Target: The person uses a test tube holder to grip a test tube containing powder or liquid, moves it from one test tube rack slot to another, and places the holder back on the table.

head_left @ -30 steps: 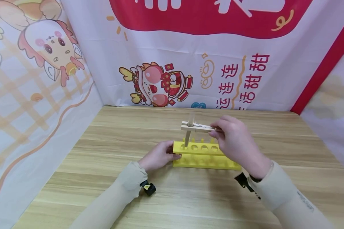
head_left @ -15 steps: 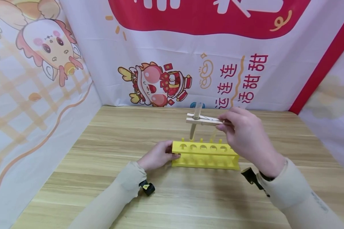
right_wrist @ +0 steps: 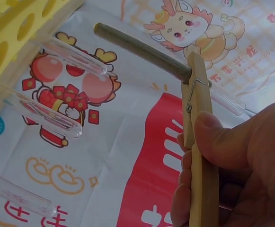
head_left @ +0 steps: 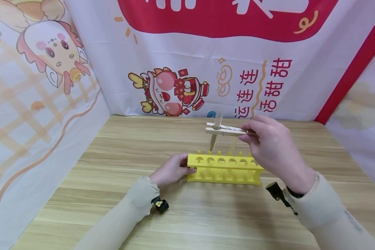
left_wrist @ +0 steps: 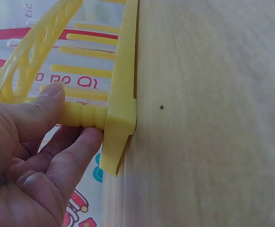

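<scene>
Test tube [right_wrist: 142, 50]: clear, round-bottomed; grey-brown contents from closed end to about the clamp, colourless above. Slightly tilted, mouth up, closed end above the rack and clear of its holes. Test-tube clamp [head_left: 226, 130]: pale wood with wire spring [right_wrist: 190, 97], roughly horizontal, clasped round the tube's upper half. Test-tube rack [head_left: 224, 167]: yellow, one row of round holes, standing upright on wood-grain tabletop [head_left: 187, 215].

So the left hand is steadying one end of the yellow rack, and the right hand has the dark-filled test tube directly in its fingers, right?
Not quite: the right hand grips a wooden clamp, and that clamp holds the dark-filled test tube, as the right wrist view shows. The left hand does hold one end of the yellow rack.
</scene>
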Demonstrator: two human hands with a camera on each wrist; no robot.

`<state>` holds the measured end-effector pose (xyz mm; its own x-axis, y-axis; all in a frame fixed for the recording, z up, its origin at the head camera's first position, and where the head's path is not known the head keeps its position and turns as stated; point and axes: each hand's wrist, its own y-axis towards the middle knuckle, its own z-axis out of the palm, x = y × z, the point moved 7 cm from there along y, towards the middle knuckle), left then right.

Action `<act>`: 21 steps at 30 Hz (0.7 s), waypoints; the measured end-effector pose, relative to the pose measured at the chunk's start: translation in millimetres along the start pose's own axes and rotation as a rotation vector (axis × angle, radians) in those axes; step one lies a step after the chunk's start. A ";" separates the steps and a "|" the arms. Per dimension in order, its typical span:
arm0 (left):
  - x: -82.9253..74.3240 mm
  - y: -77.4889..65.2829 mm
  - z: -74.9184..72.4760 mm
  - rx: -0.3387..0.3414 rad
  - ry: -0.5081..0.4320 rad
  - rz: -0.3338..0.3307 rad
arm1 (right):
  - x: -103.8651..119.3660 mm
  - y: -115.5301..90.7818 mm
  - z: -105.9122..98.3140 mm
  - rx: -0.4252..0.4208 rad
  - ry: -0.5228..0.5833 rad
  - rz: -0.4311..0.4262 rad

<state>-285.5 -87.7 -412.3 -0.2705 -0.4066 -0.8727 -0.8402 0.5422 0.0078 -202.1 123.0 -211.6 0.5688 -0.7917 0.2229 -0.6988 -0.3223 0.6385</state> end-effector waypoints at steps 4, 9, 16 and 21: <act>0.3 0.1 -0.1 0.002 0.004 -0.007 | -1.3 -1.2 1.2 0.010 -0.003 0.010; 0.7 0.3 -0.4 0.001 0.006 -0.016 | -3.0 -4.0 5.8 0.034 -0.009 0.024; 0.6 0.3 0.0 0.000 -0.013 -0.013 | -6.6 -7.6 13.6 0.047 -0.003 0.033; 1.6 0.2 0.0 0.001 -0.012 -0.022 | -12.4 -10.3 22.2 0.085 0.014 0.067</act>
<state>-286.1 -88.3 -413.7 -0.2463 -0.4094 -0.8785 -0.8455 0.5338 -0.0117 -211.6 124.6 -237.3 0.5254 -0.8056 0.2738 -0.7692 -0.3123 0.5575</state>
